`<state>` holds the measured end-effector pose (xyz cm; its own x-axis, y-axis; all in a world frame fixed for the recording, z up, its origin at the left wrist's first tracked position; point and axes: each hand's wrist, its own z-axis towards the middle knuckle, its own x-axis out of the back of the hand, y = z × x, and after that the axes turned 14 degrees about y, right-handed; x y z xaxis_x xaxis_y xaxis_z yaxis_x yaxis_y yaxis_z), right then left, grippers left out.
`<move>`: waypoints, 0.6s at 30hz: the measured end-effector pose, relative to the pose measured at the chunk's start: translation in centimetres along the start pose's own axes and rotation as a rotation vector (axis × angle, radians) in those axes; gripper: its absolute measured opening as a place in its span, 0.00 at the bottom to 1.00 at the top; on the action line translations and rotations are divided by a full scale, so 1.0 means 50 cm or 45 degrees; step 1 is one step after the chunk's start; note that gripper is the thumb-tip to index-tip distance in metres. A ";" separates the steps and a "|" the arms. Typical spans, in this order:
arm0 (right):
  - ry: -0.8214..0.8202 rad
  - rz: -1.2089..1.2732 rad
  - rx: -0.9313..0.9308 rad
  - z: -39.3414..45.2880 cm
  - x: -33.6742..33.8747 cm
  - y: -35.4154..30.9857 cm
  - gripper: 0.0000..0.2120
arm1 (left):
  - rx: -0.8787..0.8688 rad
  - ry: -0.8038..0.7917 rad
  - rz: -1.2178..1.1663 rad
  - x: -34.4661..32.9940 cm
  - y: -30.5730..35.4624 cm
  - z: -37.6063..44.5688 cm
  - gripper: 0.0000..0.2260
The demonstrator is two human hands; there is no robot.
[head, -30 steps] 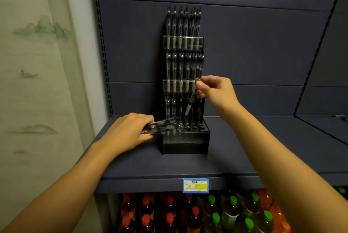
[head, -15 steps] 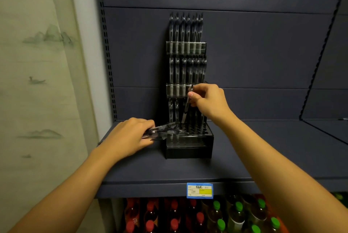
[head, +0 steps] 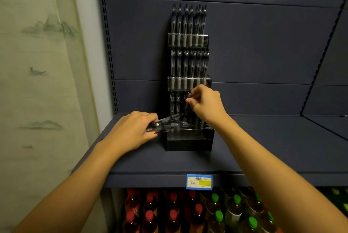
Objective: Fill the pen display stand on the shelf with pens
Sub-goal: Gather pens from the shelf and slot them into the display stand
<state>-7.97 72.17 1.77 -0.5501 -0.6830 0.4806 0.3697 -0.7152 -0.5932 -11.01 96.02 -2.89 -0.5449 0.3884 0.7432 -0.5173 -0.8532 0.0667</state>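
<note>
A black tiered pen display stand (head: 189, 141) stands on the dark grey shelf (head: 263, 153) against the back panel. Its top and middle tiers are full of pens; the bottom tier holds two pens (head: 174, 103) at the left. My right hand (head: 206, 103) pinches the top of one upright pen (head: 187, 104) standing in the bottom tier's third slot. To the left of the stand's base, my left hand (head: 134, 132) grips a bundle of spare pens (head: 167, 124) lying roughly level, tips pointing right over the base.
The shelf's front edge carries a blue and yellow price tag (head: 199, 181). Below it stand bottles with red caps (head: 150, 214) and green caps (head: 219, 214). A pale painted wall (head: 43, 82) closes the left side. A wire divider (head: 323, 53) runs at the right.
My right hand has lowered its pen from a tilt above the base to upright in the bottom tier. The left hand has stayed beside the stand with its bundle.
</note>
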 end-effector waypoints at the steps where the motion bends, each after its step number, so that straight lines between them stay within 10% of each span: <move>1: 0.001 -0.018 0.021 -0.002 0.001 -0.001 0.13 | 0.011 0.015 -0.008 0.001 0.002 0.000 0.11; 18: 0.252 0.693 -0.422 -0.129 -0.003 -0.005 0.14 | 0.285 0.332 -0.319 -0.036 0.054 -0.032 0.09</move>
<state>-12.80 73.39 -2.33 -0.4885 -0.8710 -0.0524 0.4009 -0.1707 -0.9001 -12.47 93.58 -5.09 -0.5841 0.6437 0.4944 -0.5143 -0.7648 0.3880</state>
